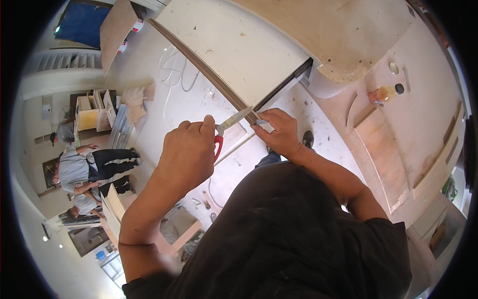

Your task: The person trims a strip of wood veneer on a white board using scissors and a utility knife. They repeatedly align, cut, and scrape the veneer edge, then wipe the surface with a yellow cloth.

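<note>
My left hand [191, 152] grips red-handled scissors [226, 123], their metal blades angled up and right across a thin strip at the near end of a brown edging [196, 57] along a cream board [234, 50]. My right hand [279, 132] pinches the strip [253, 115] just right of the blade tips. The board's near corner lies just above both hands, with a dark rail along its right edge. Whether the blades are cutting into the strip is too small to tell.
A curved panel [318, 25] lies at top right. A bottle [384, 93] rests on the right-hand worktop [418, 124]. White cable [174, 70] coils on the floor. Several co-workers [94, 164] stand at left among boards [99, 109]. My shoe [307, 139] shows below the board.
</note>
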Action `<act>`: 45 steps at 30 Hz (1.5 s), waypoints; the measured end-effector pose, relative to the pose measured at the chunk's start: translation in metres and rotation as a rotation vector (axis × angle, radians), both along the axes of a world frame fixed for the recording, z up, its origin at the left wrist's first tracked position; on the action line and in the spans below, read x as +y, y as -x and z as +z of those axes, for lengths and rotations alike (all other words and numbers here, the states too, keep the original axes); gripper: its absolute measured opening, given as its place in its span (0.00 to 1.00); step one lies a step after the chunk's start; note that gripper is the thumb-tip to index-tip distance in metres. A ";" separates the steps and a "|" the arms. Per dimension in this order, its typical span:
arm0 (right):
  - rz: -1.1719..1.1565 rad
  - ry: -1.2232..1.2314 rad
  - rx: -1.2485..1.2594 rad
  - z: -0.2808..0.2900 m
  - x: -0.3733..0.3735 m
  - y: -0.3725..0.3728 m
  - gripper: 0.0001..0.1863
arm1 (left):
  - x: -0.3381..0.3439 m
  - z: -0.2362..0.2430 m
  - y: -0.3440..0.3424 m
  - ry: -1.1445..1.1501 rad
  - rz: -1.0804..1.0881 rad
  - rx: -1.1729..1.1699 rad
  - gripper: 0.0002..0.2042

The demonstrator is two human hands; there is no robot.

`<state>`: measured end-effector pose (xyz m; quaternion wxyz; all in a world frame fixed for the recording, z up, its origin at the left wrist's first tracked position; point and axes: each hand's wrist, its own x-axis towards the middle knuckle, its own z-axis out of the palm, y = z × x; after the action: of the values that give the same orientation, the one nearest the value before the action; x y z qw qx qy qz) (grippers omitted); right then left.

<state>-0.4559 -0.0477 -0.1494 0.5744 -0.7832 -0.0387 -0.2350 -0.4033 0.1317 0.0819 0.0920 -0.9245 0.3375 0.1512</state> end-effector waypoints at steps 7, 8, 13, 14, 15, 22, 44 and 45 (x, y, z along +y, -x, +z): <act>0.155 -0.026 0.061 -0.026 -0.014 -0.015 0.19 | -0.038 0.010 0.003 -0.188 -0.059 0.066 0.24; 0.149 0.031 0.050 -0.029 -0.015 -0.017 0.20 | -0.043 0.010 0.003 -0.201 -0.070 0.056 0.23; 0.168 0.173 0.170 -0.031 -0.013 -0.021 0.21 | -0.068 0.006 -0.001 -0.334 -0.028 0.059 0.18; 0.165 0.175 0.178 -0.030 -0.012 -0.022 0.20 | -0.074 0.005 -0.003 -0.354 -0.023 0.078 0.17; 0.161 0.177 0.187 -0.029 -0.011 -0.023 0.20 | -0.079 0.004 -0.005 -0.374 -0.020 0.099 0.16; 0.203 0.078 0.215 -0.034 -0.016 -0.025 0.19 | -0.086 -0.012 -0.011 -0.390 -0.007 0.142 0.13; 0.235 0.077 0.185 -0.036 -0.016 -0.028 0.18 | -0.080 -0.016 -0.012 -0.445 -0.041 0.216 0.19; 0.227 0.075 0.176 -0.036 -0.015 -0.028 0.18 | -0.080 -0.015 -0.012 -0.439 -0.036 0.222 0.19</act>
<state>-0.4276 -0.0631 -0.1856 0.5687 -0.8123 -0.0853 -0.0975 -0.3917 0.0520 0.0668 0.2558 -0.8540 0.3209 0.3198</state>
